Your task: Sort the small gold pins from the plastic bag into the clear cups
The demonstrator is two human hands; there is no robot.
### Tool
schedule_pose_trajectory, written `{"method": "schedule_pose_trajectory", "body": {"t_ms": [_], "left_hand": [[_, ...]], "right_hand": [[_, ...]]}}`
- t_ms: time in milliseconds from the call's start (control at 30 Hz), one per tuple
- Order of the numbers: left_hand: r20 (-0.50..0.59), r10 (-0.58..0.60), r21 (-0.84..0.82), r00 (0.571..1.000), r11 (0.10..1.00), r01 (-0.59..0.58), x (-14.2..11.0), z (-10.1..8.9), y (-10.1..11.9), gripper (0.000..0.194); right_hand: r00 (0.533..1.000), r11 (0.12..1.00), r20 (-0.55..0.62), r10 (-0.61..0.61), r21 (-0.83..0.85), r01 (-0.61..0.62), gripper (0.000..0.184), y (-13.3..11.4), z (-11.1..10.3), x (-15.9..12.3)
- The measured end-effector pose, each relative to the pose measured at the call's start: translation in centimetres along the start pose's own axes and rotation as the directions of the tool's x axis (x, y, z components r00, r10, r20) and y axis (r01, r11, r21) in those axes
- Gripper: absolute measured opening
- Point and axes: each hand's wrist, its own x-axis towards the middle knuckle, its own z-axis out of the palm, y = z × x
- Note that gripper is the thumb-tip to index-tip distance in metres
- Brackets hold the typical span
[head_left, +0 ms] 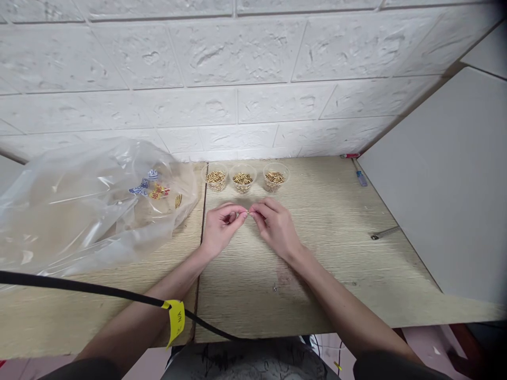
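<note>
Both hands meet over the wooden table just in front of three clear cups. The thumb and index finger of my left hand [222, 224] are pinched together, and my right hand [276, 226] makes a matching pinch. Between the fingertips shows a tiny brass-coloured pin [248, 212], mostly covered by the fingers. Many small brass pins fill the left cup [216, 179], the middle cup [243, 179] and the right cup [274, 179]. Whether the held piece is one part or two joined parts is too small to tell.
A large clear plastic bag [91, 211] with several brass pins [178, 201] covers the table's left. A black cable [99, 290] with a yellow tag [175, 319] crosses the foreground. To the right lie a screwdriver [360, 176] and a metal tool [384, 233] near a white panel [443, 179].
</note>
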Motion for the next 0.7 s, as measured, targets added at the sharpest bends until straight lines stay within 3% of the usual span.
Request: {"method": "schedule_pose_trajectory", "body": {"t_ms": [267,433,567,700], "left_hand": [[-0.022,-0.024,-0.003,0.999,1.0,0.024,-0.18,0.3,-0.12,0.014],[-0.024,-0.115,-0.05,0.993,0.992,0.113,-0.11,0.21,-0.09,0.017],[-0.034,-0.055,-0.022,0.998,0.998,0.054,-0.03,0.03,0.08,0.012],[-0.018,0.109,0.058,0.994,0.992,-0.108,0.01,0.19,0.03,0.009]], "right_hand": [[0.999,0.993,0.009,-0.035,-0.111,0.036,0.021,-0.26,0.2,-0.07],[0.987,0.973,0.035,0.157,0.166,-0.16,0.014,-0.39,-0.08,0.29],[0.91,0.785,0.138,0.391,0.467,-0.407,0.011,-0.09,-0.01,0.66],[0.837,0.544,0.234,0.495,0.668,-0.508,0.025,0.08,0.79,0.63]]}}
